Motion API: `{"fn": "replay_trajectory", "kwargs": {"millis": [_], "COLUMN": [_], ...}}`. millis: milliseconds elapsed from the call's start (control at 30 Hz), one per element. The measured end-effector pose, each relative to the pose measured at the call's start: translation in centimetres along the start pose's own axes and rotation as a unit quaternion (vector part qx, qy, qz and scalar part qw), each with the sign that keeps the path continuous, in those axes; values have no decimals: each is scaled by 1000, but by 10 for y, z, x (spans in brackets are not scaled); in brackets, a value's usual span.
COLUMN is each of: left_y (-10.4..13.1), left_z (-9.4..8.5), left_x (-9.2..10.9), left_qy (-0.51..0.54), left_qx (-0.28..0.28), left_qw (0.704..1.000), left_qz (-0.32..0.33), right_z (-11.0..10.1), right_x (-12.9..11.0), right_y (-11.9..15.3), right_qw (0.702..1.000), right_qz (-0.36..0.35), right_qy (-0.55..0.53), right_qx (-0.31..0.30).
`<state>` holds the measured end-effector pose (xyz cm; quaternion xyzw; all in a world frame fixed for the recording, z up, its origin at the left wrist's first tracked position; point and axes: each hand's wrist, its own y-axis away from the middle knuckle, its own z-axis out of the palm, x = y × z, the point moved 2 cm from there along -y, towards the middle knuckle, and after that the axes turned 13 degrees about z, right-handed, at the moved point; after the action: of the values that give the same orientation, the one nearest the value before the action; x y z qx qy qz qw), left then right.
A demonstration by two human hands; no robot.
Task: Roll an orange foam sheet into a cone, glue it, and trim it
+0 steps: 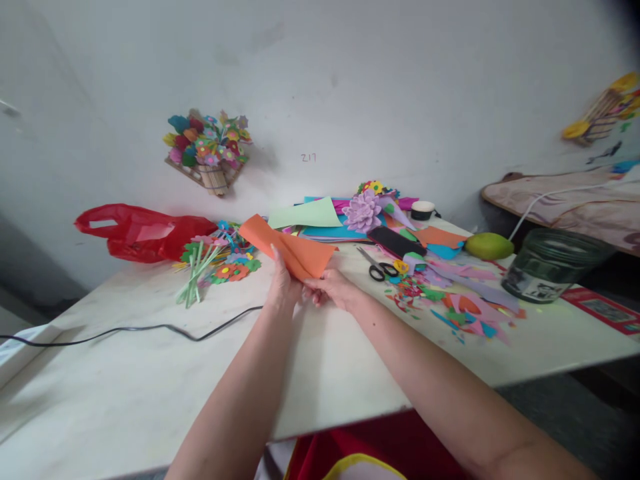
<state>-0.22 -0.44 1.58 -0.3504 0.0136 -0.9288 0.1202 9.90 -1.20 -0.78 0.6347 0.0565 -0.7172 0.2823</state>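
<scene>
An orange sheet (293,252), of paper or thin foam, is held above the middle of the table, bent along its length. My left hand (283,283) grips its lower left side with the thumb laid on the front. At the bottom right corner my right hand (333,288) pinches the sheet between thumb and fingers. Part of the fingers of both hands is hidden behind the sheet. Black-handled scissors (380,268) lie on the table to the right of my right hand, blades apart. A pale green sheet (306,213) lies just behind the orange one.
Left of my hands are paper flowers with pale green stems (193,283) and a red plastic bag (145,233). A black cable (170,327) crosses the table's left side. To the right lie coloured scraps (465,310), a dark phone-like slab (397,241), a green mango-like fruit (489,246) and a glass jar (550,267).
</scene>
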Motion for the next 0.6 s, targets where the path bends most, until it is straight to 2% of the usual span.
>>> {"fn": "replay_trajectory", "kwargs": {"millis": [67, 133, 367, 600], "left_y": [-3, -6, -8, -10], "left_z": [-2, -5, -8, -8], "left_x": [3, 4, 3, 4], "left_qy": [23, 37, 65, 28], "left_qx": [-30, -36, -37, 26], "left_qw": [999, 997, 996, 998], "left_qz": [32, 50, 50, 55], "right_z": [0, -1, -1, -1], "right_x": [0, -1, -2, 0], "right_y": [1, 3, 6, 5], "right_qw": [1000, 999, 996, 995], "right_qz": [14, 23, 40, 49], "right_qy": [-7, -11, -21, -13], "right_qx": [-19, -34, -72, -81]}}
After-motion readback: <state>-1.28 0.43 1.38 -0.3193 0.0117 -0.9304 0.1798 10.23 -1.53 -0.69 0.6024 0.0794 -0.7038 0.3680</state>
